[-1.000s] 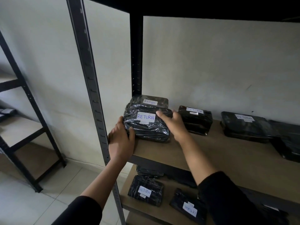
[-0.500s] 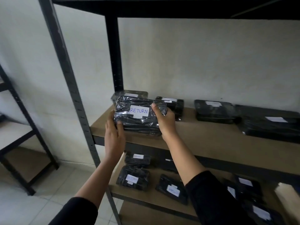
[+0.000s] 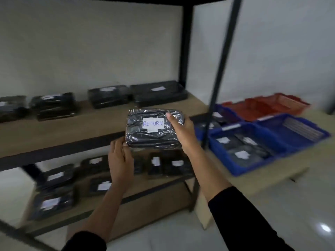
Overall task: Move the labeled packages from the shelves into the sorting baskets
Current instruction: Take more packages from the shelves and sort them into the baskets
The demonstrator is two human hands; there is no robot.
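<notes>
A black plastic-wrapped package (image 3: 154, 136) with a white label reading RETURN is lifted clear of the shelf, in front of its edge. My right hand (image 3: 183, 133) grips its right end, thumb on top near the label. My left hand (image 3: 120, 160) holds its lower left corner from below. Several more black labeled packages (image 3: 108, 96) lie along the upper shelf (image 3: 63, 131) and on the lower shelf (image 3: 54, 178). To the right, on a low table, stand blue baskets (image 3: 241, 171) holding several packages and a red basket (image 3: 268, 105).
A black metal upright (image 3: 221, 69) of the shelf stands between the held package and the baskets. The wooden table edge (image 3: 262, 180) runs below the baskets. White floor tiles lie underneath. The view is motion-blurred.
The package has come off the shelf and travelled right with both hands. My view has swung right, bringing the baskets into sight.
</notes>
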